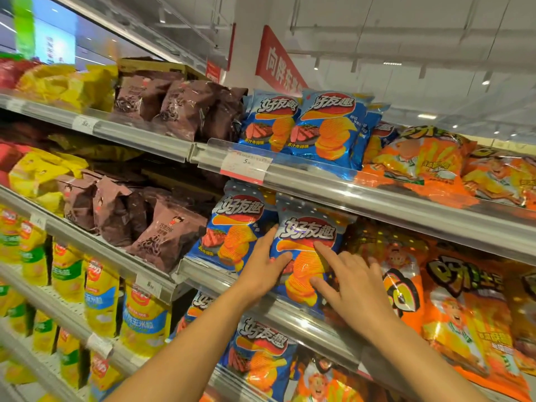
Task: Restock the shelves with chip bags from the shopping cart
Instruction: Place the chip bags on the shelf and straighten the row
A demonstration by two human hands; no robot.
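A blue chip bag (307, 236) stands upright at the front of the middle shelf (290, 317), between another blue bag (235, 227) and orange bags (464, 300). My left hand (261, 271) lies against its left edge, fingers straight and the thumb across the bag's lower front. My right hand (348, 285) presses its front with straight, spread fingers. The shopping cart is out of view.
The top shelf (333, 181) holds more blue bags (304, 126) and orange bags (429, 161). Brown snack bags (162, 227) fill the shelves to the left, yellow bags (101, 294) lower left. More blue bags (261, 352) sit on the shelf below. A price tag (246, 166) hangs overhead.
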